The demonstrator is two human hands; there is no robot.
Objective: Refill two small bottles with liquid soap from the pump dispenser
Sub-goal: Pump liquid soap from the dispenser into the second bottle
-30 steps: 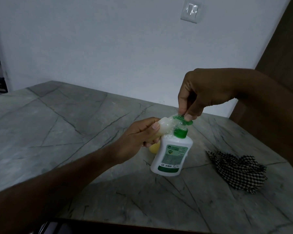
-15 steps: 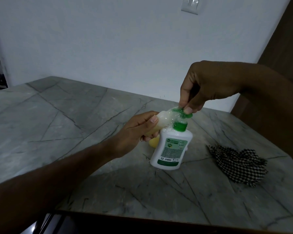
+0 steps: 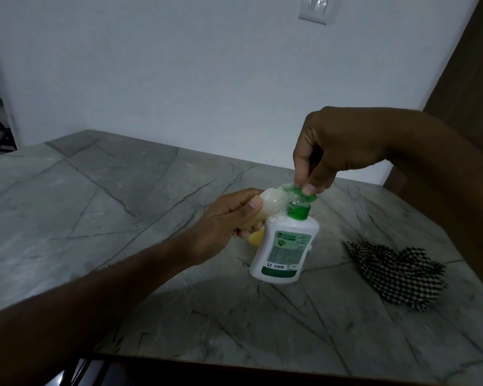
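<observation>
In the middle of the frame, our left hand (image 3: pixel 223 221) holds a small pale plastic bottle (image 3: pixel 268 203) at the white soap dispenser's (image 3: pixel 285 246) green pump top (image 3: pixel 300 195), which our right hand's (image 3: pixel 335 146) fingers (image 3: pixel 308 188) pinch.

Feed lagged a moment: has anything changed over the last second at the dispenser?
Nothing has visibly changed. The right hand still presses the green pump head, the left hand still holds the small bottle tilted at the spout, and the pump dispenser and checkered cloth stay put; only the camera shifted.
</observation>
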